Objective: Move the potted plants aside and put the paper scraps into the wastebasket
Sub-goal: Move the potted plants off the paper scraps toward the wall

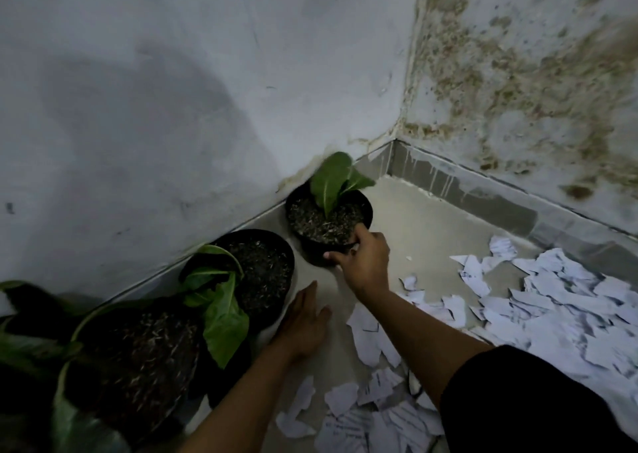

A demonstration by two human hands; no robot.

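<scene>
1. Against the left wall, near the room corner: far pot (328, 218), black, dark soil, one green leafy plant. Right hand (362, 262) has its grip closed on the near rim, thumb over the soil edge, fingers down the outer side.
2. Beside it, along the same wall: middle pot (255, 273), then near pot (134, 359), both black, with drooping leaves, close together.
3. Left hand (303, 325): flat on the bare floor (414, 225) just beside the middle pot, fingers spread wide, holding nothing.
4. Paper scraps (552, 314): torn white pieces scattered over the floor to the right and toward the viewer; none gathered yet.
5. Wastebasket: not in view.
6. Risks, as judged:
   - A one-handed rim hold may tip the far pot and spill soil onto the scraps.
   - Dragging the pot may knock the middle pot or crush its leaves.
   - The right forearm crosses the scraps and could scatter them.
</scene>
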